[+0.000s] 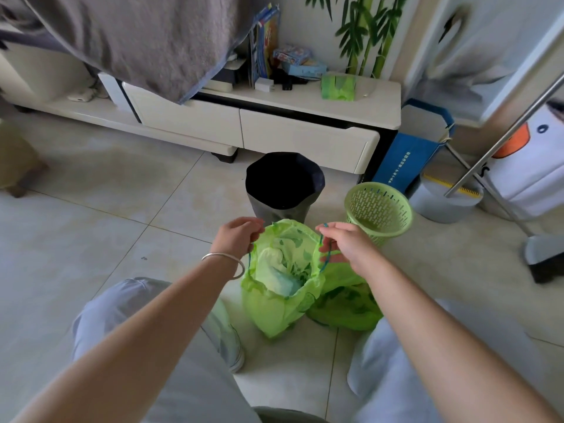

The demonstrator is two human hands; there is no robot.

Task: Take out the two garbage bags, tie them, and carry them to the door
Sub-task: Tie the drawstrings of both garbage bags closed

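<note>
Left hand (241, 235) and right hand (345, 244) apart, each pinching blue drawstring (324, 254) of open bag (274, 309), ready to cinch; second bag (345, 306) slumped right, bin (378, 209) emptied

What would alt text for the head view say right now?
Two bare hands, the left hand and right hand, hold the blue drawstring at each side of an open green garbage bag standing on the tiled floor. A second green bag lies beside it, with a dark bin and a green basket behind.
</note>
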